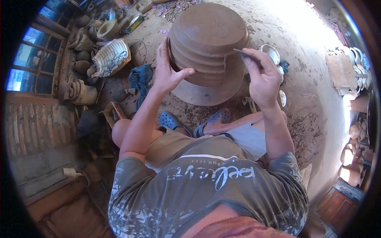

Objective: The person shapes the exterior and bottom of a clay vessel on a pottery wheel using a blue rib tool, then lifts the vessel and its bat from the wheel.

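A large brown clay pot (206, 29) with a flat top and ridged, stepped sides stands on a round pale disc (208, 96) in front of me. My left hand (170, 75) rests against the pot's left side, fingers stretched along it and thumb spread across its near face. On the other side, my right hand (264, 79) grips a thin, dark, flat tool (240, 51), whose tip meets the pot's right edge near a vertical line in the clay. Whether that tool is a blade or a scraper cannot be told.
My feet in blue clogs (170, 120) are just below the disc. A dark blue cloth (141, 81) and a ribbed white mould-like piece (111, 57) lie to the left. Several round pots stand by the window (33, 59). Bits of clay (305, 127) litter the floor at right.
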